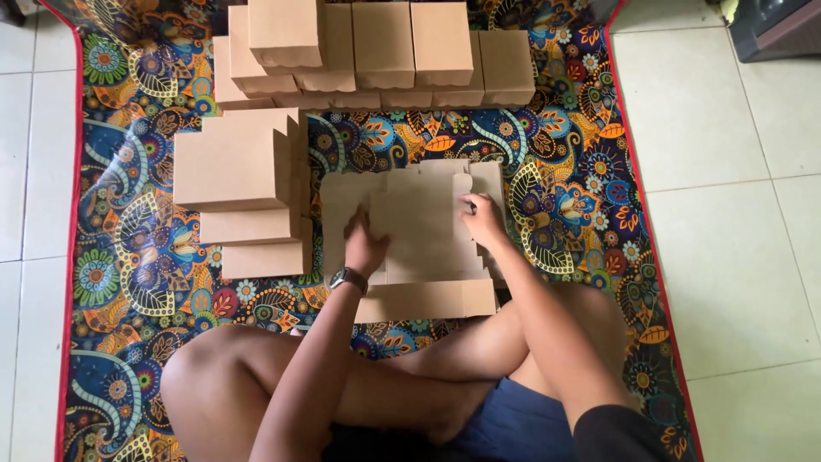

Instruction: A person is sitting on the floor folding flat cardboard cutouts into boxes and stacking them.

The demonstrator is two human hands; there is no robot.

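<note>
Hands (pixel 366 244) (pixel 483 218) press flat cardboard blank (pixel 419 227); folded boxes (pixel 376 51) stacked nr.

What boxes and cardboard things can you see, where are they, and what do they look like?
Folded boxes: stacked in a row at the mat's far edge, plain brown cubes.
Pile of boxes: left of the hands, brown, stepped stack.
Flat cardboard sheet: in the middle, unfolded, brown with notched flaps; left hand and right hand press on it.
Long flap: nearest the knees, brown strip.
No labels, signs or screens show.
</note>
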